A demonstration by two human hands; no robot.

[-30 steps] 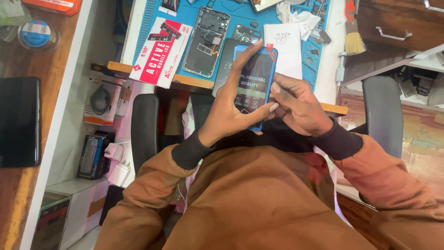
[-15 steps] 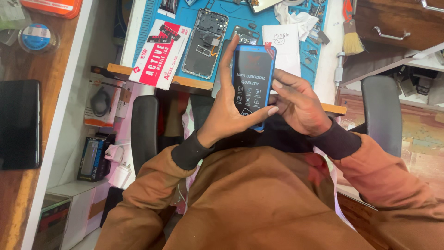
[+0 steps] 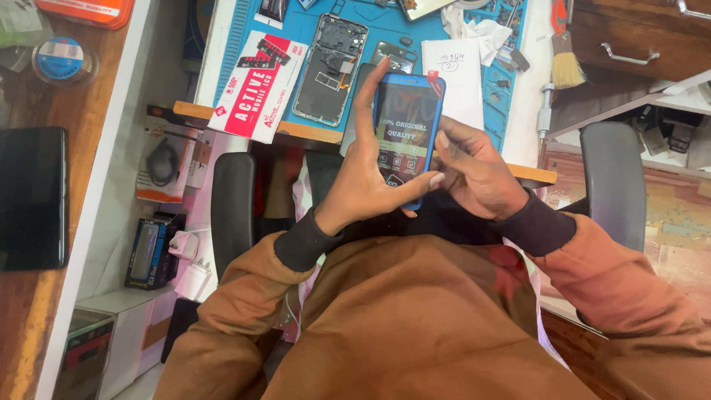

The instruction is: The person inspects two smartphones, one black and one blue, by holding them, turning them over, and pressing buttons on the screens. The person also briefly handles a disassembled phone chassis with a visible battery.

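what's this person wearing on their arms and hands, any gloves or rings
Both arms are covered by loose, rust-brown sleeves that end in snug, dark ribbed cuffs at the wrists. The left hand and the right hand are bare: no gloves show. No ring, watch or bracelet is visible on the parts in view, and the fingernails look short and unpainted.

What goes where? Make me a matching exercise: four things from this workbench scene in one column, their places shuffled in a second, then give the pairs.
Things:
1. blue-edged phone
2. opened phone body
3. brush
4. black slab

Places:
A. on the wooden surface at far left
B. on the blue mat, beside the red and white packet
C. held between the left hand and right hand
D. at the mat's right, near the drawer

Pairs: 1-C, 2-B, 3-D, 4-A
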